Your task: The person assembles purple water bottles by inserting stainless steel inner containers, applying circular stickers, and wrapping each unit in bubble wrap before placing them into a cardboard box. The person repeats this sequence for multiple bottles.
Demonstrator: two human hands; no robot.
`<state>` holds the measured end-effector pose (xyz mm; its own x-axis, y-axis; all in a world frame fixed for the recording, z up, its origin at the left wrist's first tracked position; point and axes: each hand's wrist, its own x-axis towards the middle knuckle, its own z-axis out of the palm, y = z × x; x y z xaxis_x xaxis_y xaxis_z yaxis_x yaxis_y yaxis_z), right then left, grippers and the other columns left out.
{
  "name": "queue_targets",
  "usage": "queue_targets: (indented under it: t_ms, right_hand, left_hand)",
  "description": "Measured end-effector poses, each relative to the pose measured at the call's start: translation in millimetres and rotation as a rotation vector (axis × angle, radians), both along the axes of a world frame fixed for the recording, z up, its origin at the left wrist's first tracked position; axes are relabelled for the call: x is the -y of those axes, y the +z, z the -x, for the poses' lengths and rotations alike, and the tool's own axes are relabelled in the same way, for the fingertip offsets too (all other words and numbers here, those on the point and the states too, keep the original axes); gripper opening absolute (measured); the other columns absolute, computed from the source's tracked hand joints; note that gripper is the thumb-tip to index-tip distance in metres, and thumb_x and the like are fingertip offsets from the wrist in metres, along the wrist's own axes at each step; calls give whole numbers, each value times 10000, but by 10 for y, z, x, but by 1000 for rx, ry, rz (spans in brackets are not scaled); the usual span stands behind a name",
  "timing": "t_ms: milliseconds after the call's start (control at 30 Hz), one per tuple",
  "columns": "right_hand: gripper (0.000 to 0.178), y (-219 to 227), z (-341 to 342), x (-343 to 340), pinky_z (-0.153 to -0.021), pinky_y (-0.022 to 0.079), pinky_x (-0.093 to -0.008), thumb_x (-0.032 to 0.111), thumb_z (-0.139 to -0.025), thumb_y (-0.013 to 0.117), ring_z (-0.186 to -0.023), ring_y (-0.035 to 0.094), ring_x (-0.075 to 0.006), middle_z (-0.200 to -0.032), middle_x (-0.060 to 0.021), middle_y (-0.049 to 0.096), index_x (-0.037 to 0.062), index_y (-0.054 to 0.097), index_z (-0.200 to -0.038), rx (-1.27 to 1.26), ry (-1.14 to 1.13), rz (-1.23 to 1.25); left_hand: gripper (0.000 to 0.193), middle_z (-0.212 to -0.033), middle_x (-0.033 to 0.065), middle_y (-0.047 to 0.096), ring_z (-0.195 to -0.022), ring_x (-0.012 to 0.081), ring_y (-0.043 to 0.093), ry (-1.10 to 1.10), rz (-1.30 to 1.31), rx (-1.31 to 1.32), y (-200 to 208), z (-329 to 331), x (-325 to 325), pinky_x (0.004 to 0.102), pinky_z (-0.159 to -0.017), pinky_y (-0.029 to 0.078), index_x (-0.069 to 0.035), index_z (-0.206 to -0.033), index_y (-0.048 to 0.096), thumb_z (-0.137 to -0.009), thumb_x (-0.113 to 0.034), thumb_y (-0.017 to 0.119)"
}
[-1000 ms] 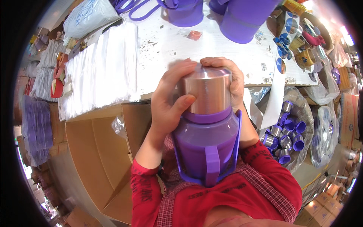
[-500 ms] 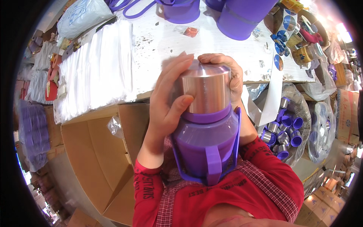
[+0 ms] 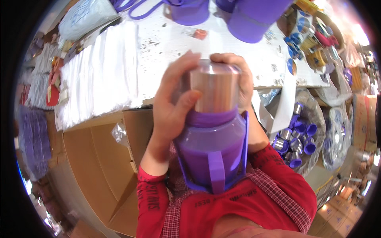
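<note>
Head cam, by size:
1 white table (image 3: 162, 59), surface worn, stood beyond wearer.
1 open ctn (image 3: 89, 162), brown, stood below table edge, L. side.
1 red top (image 3: 234, 208), on wearer.
1 pile flat white wraps (image 3: 101, 75) lay table L.
1 clear bag (image 3: 315, 107), R., held purple/silver cups (image 3: 295, 146).
1 purple flask (image 3: 212, 137) was btwn red top & table edge, handle facing wearer, silver cap (image 3: 216, 89) toward table.
1 L. hand (image 3: 170, 95), blurred: fingers curved round cap's L. side, thumb on front.
1 R. hand (image 3: 243, 77): fingers bent over cap's upper R., holding it.
1 small pkt (image 3: 200, 34), red & clear, lay on table.
</note>
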<state>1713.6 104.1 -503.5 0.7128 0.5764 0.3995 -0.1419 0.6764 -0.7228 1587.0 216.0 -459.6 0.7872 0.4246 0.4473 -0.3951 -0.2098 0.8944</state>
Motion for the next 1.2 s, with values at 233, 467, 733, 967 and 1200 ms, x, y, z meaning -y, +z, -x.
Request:
queue_targets:
  t_ms: [233,467,733,967,1200]
  right_hand:
    - [616,-47,7,-120,-988,448,-421,534,-838,638,-1128,554,-289,-1152,-214,581,-18,560,-1100,-21,162,28]
    - [613,14,1,-19,-985,448,-370,496,-850,628,-1104,562,-242,-1176,-191,576,-39,543,-1136,-43,259,197]
    - [787,-133,-361,-149,-1078,373,-466,623,-890,476,-1264,477,-328,-1322,-231,501,-47,466,-1303,-29,401,80]
    - [584,-495,-331,-317,-850,580,-376,523,-970,407,-1048,614,-233,-1171,-161,582,9,504,-1231,-226,246,278]
    - [233,-360,-232,-223,-638,618,-316,198,-970,517,-794,673,-211,-926,-127,632,23,549,-1121,-535,383,351]
  left_hand:
    - [468,-1198,128,574,-1153,240,526,176,70,30,-84,81,43,348,-999,395,2,-1188,565,-844,-269,729]
    - [413,-1169,128,583,-1071,217,566,144,197,-27,-98,125,21,324,-944,438,2,-1161,571,-871,-258,709]
    - [285,-917,101,688,-841,169,645,803,85,-298,-436,-187,-1968,291,-748,501,9,-1012,657,-888,-248,663]
    - [306,-876,86,690,-854,282,644,1098,-329,-905,-1390,-65,-3020,378,-820,472,-87,-846,688,-726,-355,773]
    - [236,-889,121,704,-886,291,658,1067,-378,-932,-1273,23,-3140,402,-795,487,-71,-939,714,-856,-279,642]
